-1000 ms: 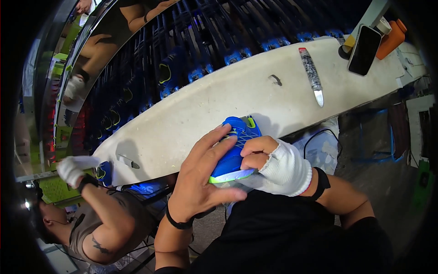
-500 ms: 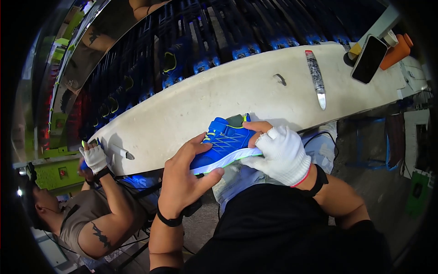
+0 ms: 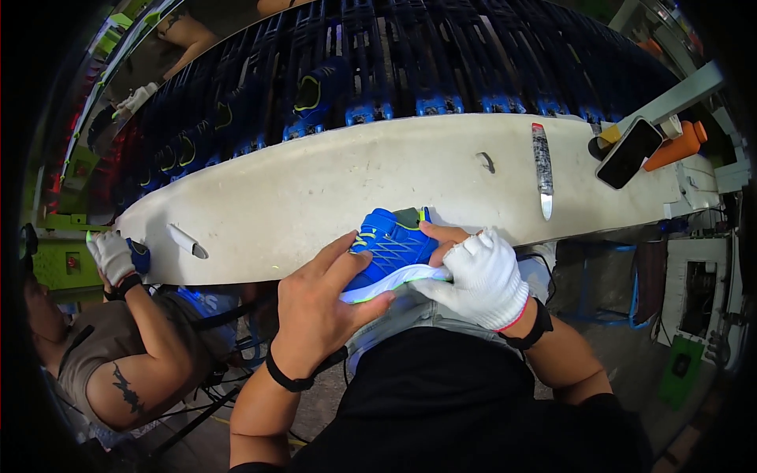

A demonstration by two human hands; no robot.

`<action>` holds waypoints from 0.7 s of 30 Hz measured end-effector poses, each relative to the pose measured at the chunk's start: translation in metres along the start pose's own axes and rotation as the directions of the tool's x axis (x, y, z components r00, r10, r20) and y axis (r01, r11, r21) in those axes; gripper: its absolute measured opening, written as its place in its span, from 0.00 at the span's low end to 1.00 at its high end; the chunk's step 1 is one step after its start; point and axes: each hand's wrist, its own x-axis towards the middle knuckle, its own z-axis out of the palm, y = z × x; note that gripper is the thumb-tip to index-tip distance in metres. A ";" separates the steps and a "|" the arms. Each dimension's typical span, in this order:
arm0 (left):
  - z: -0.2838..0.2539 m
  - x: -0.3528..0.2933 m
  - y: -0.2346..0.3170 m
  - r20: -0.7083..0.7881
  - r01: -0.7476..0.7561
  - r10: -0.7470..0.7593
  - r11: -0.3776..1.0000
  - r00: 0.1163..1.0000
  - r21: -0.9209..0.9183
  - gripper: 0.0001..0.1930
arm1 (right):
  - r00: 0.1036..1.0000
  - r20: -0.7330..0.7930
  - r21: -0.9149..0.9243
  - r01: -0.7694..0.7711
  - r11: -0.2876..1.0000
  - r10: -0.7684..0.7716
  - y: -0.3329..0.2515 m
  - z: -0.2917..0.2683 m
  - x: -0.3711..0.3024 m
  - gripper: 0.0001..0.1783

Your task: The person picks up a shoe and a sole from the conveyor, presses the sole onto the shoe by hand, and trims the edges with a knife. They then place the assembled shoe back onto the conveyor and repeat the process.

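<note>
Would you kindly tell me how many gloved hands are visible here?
2. The person's own right hand wears a white fingerless glove and holds the blue shoe; a co-worker's gloved hand is at the table's left end. Others may be hidden.

Shoe (image 3: 390, 251) at table's (image 3: 315, 197) near edge

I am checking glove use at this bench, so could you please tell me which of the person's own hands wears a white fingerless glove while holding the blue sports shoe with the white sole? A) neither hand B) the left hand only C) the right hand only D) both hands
C: the right hand wears the white fingerless glove, while the bare left hand grips the blue sports shoe with the white sole.
</note>
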 end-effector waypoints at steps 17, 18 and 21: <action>0.095 0.002 0.029 -0.402 -0.359 0.159 0.795 0.902 -0.490 0.32 | 0.999 -0.016 0.475 0.047 0.879 -0.045 -0.014 -0.066 -0.020 0.51; 0.099 0.001 0.031 -0.401 -0.343 0.136 0.790 0.906 -0.508 0.31 | 0.997 -0.032 0.469 -0.051 0.882 0.075 -0.019 -0.062 -0.027 0.47; 0.103 0.001 0.027 -0.382 -0.357 0.152 0.755 0.912 -0.551 0.30 | 0.988 -0.144 0.417 0.115 0.902 -0.059 -0.014 -0.055 -0.026 0.41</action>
